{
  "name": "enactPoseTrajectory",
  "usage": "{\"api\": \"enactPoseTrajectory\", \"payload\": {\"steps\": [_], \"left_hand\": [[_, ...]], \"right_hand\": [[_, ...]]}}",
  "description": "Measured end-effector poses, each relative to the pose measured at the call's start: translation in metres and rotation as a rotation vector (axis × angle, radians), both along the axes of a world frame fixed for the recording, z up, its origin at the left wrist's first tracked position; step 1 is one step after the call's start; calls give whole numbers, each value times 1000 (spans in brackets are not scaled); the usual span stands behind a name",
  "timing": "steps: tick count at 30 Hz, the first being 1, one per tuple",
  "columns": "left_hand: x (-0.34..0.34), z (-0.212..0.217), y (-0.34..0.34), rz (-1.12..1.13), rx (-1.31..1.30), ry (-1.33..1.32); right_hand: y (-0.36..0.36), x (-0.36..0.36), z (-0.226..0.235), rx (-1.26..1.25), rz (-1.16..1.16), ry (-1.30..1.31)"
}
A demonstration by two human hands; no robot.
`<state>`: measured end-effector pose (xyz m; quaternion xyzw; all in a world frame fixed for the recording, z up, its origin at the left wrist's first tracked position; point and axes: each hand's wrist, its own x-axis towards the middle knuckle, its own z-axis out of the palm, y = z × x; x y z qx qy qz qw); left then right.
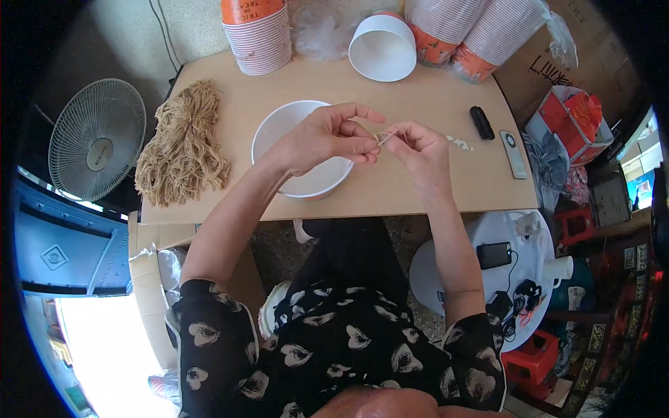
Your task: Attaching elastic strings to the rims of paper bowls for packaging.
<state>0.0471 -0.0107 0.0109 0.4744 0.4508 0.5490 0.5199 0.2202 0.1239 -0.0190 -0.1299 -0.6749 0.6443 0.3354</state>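
Observation:
Above the table's middle, my left hand (334, 137) pinches a thin pale cord (383, 136) between thumb and forefinger, its other fingers partly apart. Close against it, my right hand (423, 150) grips the same cord's other end with closed fingertips. Most of the cord is hidden by the fingers. Below my left hand stands a white paper bucket (279, 124), its mouth upward; the hand and wrist cover part of it. On the left of the table lies a thick bundle of tan twine (182, 146). Small white bits (460, 143) lie right of my right hand.
Stacked orange-and-white buckets (258, 42) stand at the back left, more stacks (446, 35) at the back right. Between them one bucket (382, 49) lies tilted. A black object (481, 123) and a grey device (513, 155) lie right. A fan (97, 139) stands left.

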Motion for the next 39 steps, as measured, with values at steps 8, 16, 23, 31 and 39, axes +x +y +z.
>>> {"api": "enactPoseTrajectory", "payload": {"steps": [8,16,23,31,39], "left_hand": [[0,-4,0,137,28,66],[4,-2,-1,192,-41,112],[7,0,-4,235,-40,136],[9,-2,-5,272,-44,197],[9,-10,-8,266,18,264]], "right_hand": [[-6,5,6,190,-43,-157],[-10,5,9,198,18,-157],[-6,3,12,-199,218,-164],[-5,-3,1,-417,209,-142],[-4,-3,-7,-517,213,-98]]}}
